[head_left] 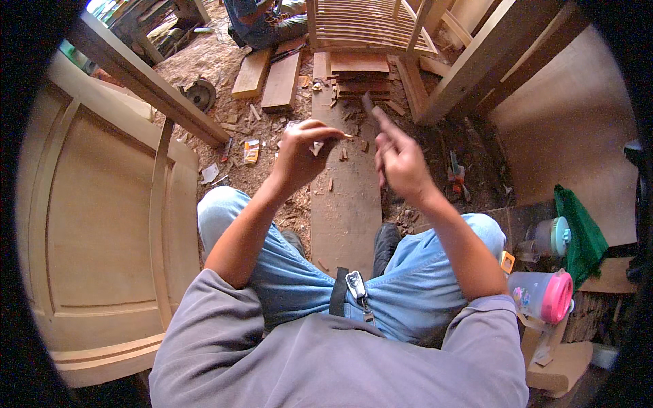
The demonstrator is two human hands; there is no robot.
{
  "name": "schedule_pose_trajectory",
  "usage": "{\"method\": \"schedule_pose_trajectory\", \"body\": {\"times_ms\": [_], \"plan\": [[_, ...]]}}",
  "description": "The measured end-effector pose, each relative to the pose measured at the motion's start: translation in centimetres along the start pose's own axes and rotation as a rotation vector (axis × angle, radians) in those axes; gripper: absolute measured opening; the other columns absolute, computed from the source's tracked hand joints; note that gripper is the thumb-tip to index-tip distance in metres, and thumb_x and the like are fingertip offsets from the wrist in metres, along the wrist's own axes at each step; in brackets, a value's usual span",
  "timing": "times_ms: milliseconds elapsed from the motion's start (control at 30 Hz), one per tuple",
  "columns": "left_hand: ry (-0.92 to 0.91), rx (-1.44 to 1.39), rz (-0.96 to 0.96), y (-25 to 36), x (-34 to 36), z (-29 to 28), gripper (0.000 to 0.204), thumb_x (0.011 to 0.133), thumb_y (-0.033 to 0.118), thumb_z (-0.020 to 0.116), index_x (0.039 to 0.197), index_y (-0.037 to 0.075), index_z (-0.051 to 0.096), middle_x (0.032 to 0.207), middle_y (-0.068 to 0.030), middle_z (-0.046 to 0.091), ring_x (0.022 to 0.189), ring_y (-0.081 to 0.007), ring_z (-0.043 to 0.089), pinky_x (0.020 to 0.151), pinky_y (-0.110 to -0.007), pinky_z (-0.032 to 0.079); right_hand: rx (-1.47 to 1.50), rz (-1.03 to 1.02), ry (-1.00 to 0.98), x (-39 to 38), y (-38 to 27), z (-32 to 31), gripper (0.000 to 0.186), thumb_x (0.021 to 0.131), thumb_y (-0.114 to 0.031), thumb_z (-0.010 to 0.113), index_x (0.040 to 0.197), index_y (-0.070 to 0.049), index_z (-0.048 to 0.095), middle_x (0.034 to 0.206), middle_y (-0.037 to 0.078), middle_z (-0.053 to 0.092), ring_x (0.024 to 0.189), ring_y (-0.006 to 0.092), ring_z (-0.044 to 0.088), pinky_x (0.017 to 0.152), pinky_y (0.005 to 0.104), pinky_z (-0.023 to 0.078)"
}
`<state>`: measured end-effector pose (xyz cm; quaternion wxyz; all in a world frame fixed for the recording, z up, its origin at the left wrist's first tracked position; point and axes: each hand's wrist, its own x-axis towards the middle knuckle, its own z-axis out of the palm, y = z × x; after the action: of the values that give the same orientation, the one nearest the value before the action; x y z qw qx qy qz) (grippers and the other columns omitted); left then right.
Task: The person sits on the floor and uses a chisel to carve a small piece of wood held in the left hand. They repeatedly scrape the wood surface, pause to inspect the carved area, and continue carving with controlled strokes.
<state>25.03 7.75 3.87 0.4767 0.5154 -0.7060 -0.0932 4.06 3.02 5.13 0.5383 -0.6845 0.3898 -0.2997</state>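
A smooth, pale wooden door with raised, rounded-edge panels stands at far left. Beside it, rough chips and curled shavings litter the brown floor, with a thick rectangular wood block farther up. The left hand pinches a small, pale wood sliver between thumb and fingertips, above a long flat plank dotted with splinters. Just right of the sliver, a dark, narrow, blade-like tool slants upward, its lower part closed inside the right hand. Farther right are a translucent plastic jar with a glossy pink lid and crumpled green cloth.
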Motion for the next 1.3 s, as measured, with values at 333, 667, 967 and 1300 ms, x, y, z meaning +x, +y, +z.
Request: {"method": "schedule_pose_trajectory", "body": {"times_ms": [333,667,967,1300], "plan": [[0.098,-0.081,-0.176,-0.4,0.1,0.9,0.016,0.083,0.005,0.070,0.099,0.003,0.072,0.090,-0.0093,0.070,0.077,-0.0156,0.067,0.064,-0.028,0.054,-0.030,-0.057,-0.106,0.3,-0.1,-2.1,0.049,0.101,-0.016,0.044,0.149,-0.015,0.035,0.063,0.000,0.048,0.049,0.0075,0.045,0.045,0.0239,0.044],[0.160,-0.016,-0.237,-0.9,0.0,0.9,0.014,0.091,0.010,0.064,0.098,0.001,0.071,0.084,-0.0097,0.069,0.075,-0.0161,0.066,0.063,-0.029,0.054,-0.341,-0.133,-0.150,-0.4,0.0,-0.5,0.047,0.096,-0.012,0.050,0.143,-0.019,0.047,0.060,0.000,0.044,0.055,0.0055,0.037,0.053,0.0241,0.040],[0.179,-0.024,-0.299,-0.9,0.0,1.0,0.015,0.092,0.013,0.064,0.097,0.001,0.072,0.088,-0.0092,0.071,0.078,-0.0158,0.067,0.064,-0.030,0.055,-0.424,-0.162,-0.136,-0.3,0.2,-0.3,0.047,0.094,-0.014,0.052,0.141,-0.017,0.048,0.068,0.016,0.057,0.057,0.0129,0.046,0.063,0.0312,0.048],[0.014,0.116,0.018,-0.3,-0.4,0.7,0.009,0.083,0.002,0.064,0.090,0.000,0.070,0.081,-0.0162,0.067,0.072,-0.0288,0.066,0.064,-0.034,0.052,-0.078,-0.013,0.019,0.5,0.3,0.1,0.045,0.100,-0.019,0.047,0.145,-0.019,0.042,0.066,0.008,0.057,0.049,0.0139,0.054,0.051,0.0301,0.050]]}}
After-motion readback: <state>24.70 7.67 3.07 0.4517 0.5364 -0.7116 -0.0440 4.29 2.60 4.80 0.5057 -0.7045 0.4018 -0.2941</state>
